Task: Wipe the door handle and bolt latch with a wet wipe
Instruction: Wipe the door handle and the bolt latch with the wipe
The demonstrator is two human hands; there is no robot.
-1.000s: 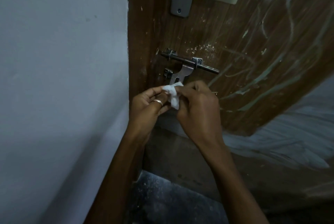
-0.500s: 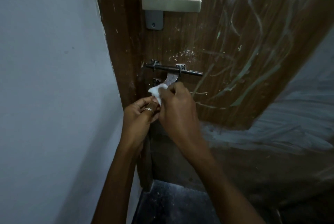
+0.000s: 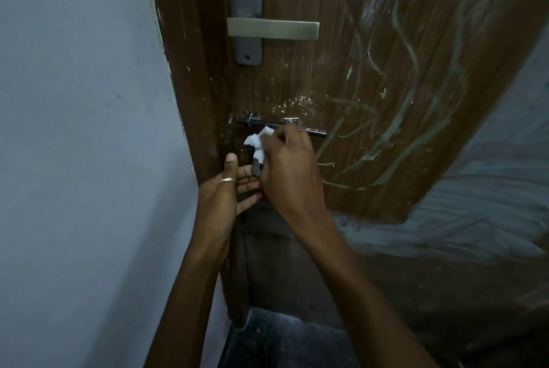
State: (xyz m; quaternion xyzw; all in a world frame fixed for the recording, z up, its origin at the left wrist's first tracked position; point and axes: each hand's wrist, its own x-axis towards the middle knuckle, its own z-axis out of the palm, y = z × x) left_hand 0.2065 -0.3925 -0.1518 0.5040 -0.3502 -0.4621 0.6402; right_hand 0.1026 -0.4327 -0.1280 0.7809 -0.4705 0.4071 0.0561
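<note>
A brown wooden door (image 3: 371,70) carries a grey metal lever handle (image 3: 271,29) near the top and a dark bolt latch (image 3: 267,123) lower down. My right hand (image 3: 289,168) holds a crumpled white wet wipe (image 3: 258,142) pressed against the latch's hanging flap just under the bolt rod. My left hand (image 3: 228,186), with a ring on one finger, is below and to the left, fingers spread and palm turned up under the flap's lower end (image 3: 255,170). The flap is mostly hidden by the wipe and my right hand.
A pale blue wall (image 3: 83,144) fills the left side, meeting the door frame (image 3: 190,70). The door bears greenish scribbles and white specks. Below lie a dark step (image 3: 285,344) and a paint-streaked lower wall (image 3: 475,219) at the right.
My right hand has lifted the wipe from between both hands up to the latch flap. My left hand has let go of the wipe and opened. The camera view has shifted.
</note>
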